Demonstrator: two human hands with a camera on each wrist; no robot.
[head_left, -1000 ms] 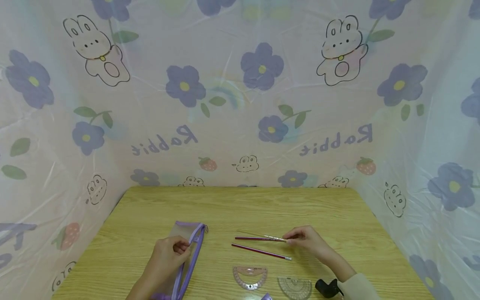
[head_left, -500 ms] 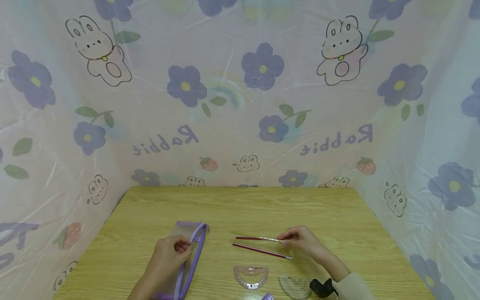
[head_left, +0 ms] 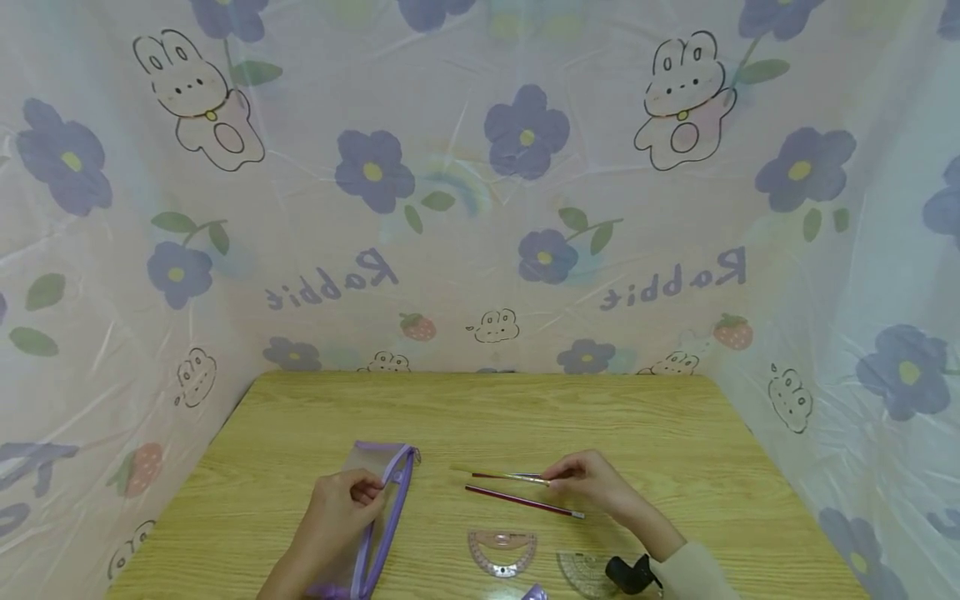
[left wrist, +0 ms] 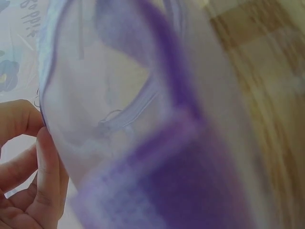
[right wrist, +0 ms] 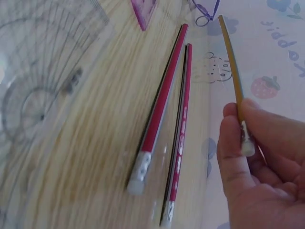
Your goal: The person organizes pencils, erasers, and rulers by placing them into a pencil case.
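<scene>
Yellow pencil (right wrist: 233, 71), at the head view's lower centre, is pinched by the right hand (head_left: 588, 482); the purple pouch (head_left: 391, 521) is pinched by the left hand (head_left: 341, 508). Packing seems prepared; careful aiming would be needed.

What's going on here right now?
A person's left hand pinches the edge of a see-through, purple-trimmed zip pouch. Their right hand holds a yellow pencil near its eraser end, above the table, pointing toward the pouch. Two red pencils lie on the table, with a pinkish protractor and a clear protractor nearer the person.
</scene>
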